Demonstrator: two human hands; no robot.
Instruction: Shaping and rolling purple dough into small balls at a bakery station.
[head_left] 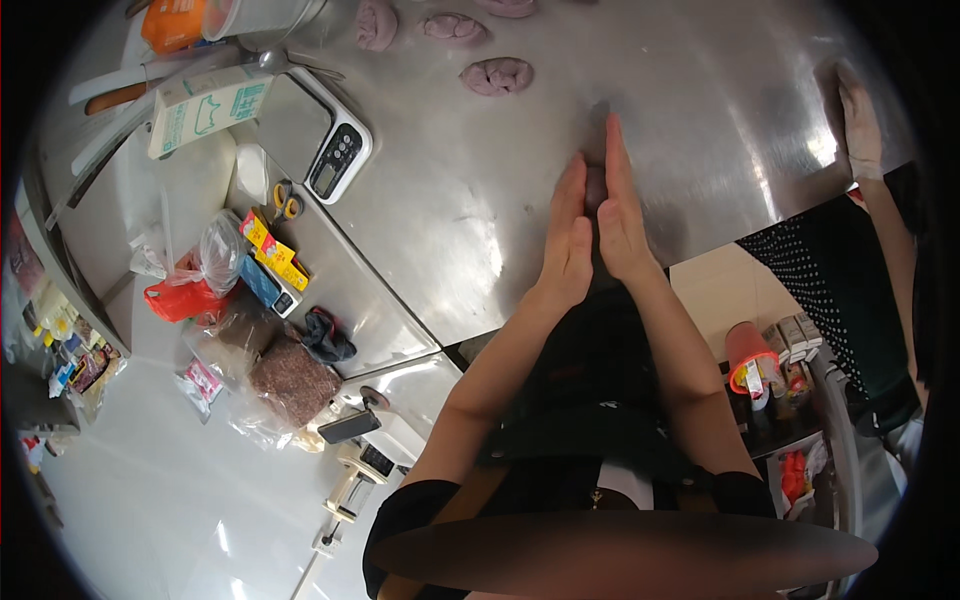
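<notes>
On the steel table, my left hand (pixel 567 235) and my right hand (pixel 622 215) stand on edge, palms facing each other with the fingers stretched out straight. In the narrow gap between them lies a shaded purplish lump (pixel 595 187) that looks like dough, mostly hidden by the hands. Farther off rest several folded lilac dough pieces, the closest one (pixel 497 76) to the left of my fingertips.
At left are a kitchen scale (pixel 330 150), a carton (pixel 208 108), yellow-handled scissors (pixel 287 203), a red bag (pixel 185 298), a bag of brown granules (pixel 295 382) and a phone (pixel 349 428). Another person's hand (pixel 860 125) touches the table at right. A red-orange cup (pixel 750 352) stands below the table's edge.
</notes>
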